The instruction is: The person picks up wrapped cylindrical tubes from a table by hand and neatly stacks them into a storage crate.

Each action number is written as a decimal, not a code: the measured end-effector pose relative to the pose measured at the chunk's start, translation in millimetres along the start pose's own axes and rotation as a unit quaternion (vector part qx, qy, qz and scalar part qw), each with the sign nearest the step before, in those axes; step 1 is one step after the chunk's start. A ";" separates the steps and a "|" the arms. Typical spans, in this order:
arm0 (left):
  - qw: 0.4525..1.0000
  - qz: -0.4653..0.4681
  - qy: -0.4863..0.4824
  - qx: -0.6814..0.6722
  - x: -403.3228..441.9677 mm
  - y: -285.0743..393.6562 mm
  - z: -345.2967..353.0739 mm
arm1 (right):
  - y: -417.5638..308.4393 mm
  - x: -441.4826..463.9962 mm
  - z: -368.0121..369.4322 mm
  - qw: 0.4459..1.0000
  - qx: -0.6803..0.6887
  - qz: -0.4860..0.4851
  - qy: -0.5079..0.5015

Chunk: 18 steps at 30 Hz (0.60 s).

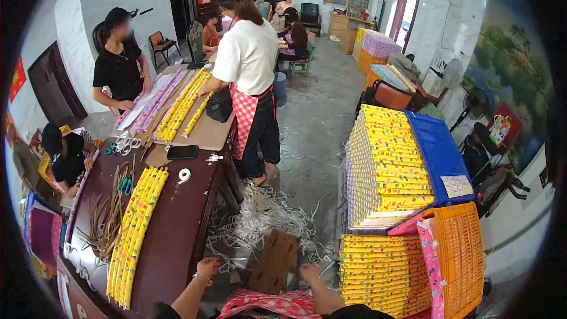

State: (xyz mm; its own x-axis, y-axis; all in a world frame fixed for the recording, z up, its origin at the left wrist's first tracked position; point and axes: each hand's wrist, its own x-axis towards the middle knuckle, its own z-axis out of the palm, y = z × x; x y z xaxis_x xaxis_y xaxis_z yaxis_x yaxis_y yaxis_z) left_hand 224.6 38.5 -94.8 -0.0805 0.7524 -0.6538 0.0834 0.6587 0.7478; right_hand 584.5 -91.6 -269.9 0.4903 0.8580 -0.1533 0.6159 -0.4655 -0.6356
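My left hand (208, 267), with a bracelet at the wrist, hangs beside the dark red table (177, 212); its fingers look loosely apart, with nothing visible in them. My right hand (310, 272) is low in front of me, nearest a brown wooden board (275, 260) on the floor; its fingers are too small to make out. Between my arms shows a red checked apron (269, 304). On the table at my left lie yellow patterned rolls (137, 230), brown strips (106, 224), green-handled scissors (125, 186), a tape roll (184, 175) and a black phone (182, 152).
White strips (266, 218) lie heaped on the floor ahead. Tall stacks of yellow patterned pieces (390, 171) stand at right, beside an orange basket (458, 260). A person in a checked apron (248, 65) stands at the table; a person in black (121, 65) faces them. Others sit farther back.
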 end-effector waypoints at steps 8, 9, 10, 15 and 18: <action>0.994 0.033 0.004 -0.100 3.4 -27.2 -32.2 | 3.7 -22.2 -29.9 0.949 -0.158 0.095 -0.255; 0.987 0.062 -0.016 -0.145 2.0 -28.3 -34.5 | 27.2 -18.1 -24.6 0.956 -0.194 0.033 -0.217; 0.990 0.072 -0.016 -0.119 6.1 -30.6 -38.6 | 49.7 -14.3 -15.8 0.952 -0.235 -0.035 -0.192; 0.917 0.310 0.188 0.168 -13.4 -1.6 -67.8 | 26.1 16.4 -19.0 0.969 -0.157 0.063 -0.181; 0.871 0.370 0.286 0.152 2.6 13.7 -113.0 | -27.1 18.8 -8.3 0.974 -0.127 -0.018 -0.187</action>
State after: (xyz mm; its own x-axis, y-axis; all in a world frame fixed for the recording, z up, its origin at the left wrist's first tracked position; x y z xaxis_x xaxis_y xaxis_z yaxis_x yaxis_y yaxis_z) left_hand 113.2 48.9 -73.1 -0.3681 0.9026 0.2232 0.5746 0.0321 0.8178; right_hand 582.2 -64.6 -249.3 0.2351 0.8718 -0.4298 0.7847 -0.4312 -0.4453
